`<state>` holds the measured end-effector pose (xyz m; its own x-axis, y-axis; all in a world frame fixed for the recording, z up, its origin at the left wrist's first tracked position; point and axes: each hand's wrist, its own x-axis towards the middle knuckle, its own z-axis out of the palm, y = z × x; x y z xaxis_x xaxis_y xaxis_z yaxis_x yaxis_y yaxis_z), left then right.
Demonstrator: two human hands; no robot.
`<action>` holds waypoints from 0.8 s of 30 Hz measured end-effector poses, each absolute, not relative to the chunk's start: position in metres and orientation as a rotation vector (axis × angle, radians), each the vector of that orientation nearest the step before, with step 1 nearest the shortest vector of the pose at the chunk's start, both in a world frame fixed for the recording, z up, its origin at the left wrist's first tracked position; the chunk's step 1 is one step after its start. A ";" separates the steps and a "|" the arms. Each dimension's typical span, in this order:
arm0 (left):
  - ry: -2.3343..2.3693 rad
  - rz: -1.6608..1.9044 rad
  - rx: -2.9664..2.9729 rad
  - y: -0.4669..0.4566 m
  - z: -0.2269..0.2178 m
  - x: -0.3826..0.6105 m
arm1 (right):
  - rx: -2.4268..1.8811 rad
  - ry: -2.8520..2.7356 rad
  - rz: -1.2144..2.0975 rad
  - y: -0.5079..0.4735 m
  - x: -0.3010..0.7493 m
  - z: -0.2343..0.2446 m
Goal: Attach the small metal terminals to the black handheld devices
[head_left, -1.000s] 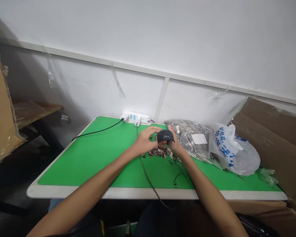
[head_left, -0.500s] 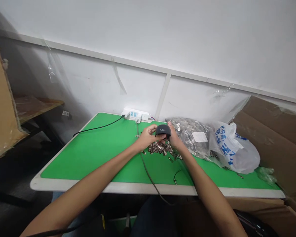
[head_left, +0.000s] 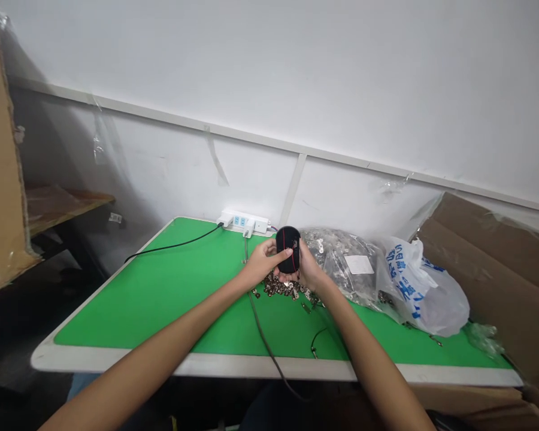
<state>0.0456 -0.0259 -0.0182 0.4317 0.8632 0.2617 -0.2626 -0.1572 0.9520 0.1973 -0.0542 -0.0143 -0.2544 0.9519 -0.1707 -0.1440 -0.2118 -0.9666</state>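
Between my two hands is a black oval object [head_left: 286, 239] with thin red lines on its face; I cannot make out its kind. My left hand [head_left: 263, 260] grips its left side, with the thumb lying across the face. Around its right and lower edge wraps my right hand [head_left: 309, 268]. Just below the hands, a pile of small metal pieces [head_left: 288, 290] lies on the green table top [head_left: 161, 299], partly covered by my fingers.
A white power strip [head_left: 245, 221] with plugs and cables stands against the wall. To the right lie a clear bag of metal pieces [head_left: 336, 257] and a white plastic bag [head_left: 444, 305]. Cardboard [head_left: 480, 263] rises at the right; a grey cable [head_left: 263, 335] hangs over the front edge.
The oval object has been turned in my hands: its grey curved side with small light marks faced me before, now the black face with red lines does. The view has shifted slightly.
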 end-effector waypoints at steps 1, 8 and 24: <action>0.574 1.103 1.368 -0.026 -0.017 0.045 | -1.097 -1.164 1.598 -0.054 0.199 -0.013; 0.503 1.119 1.259 -0.024 -0.009 0.040 | -1.079 -1.245 1.444 -0.054 0.202 -0.014; 0.594 1.112 0.717 -0.013 -0.005 0.031 | -1.249 -1.682 0.567 -0.072 0.189 -0.001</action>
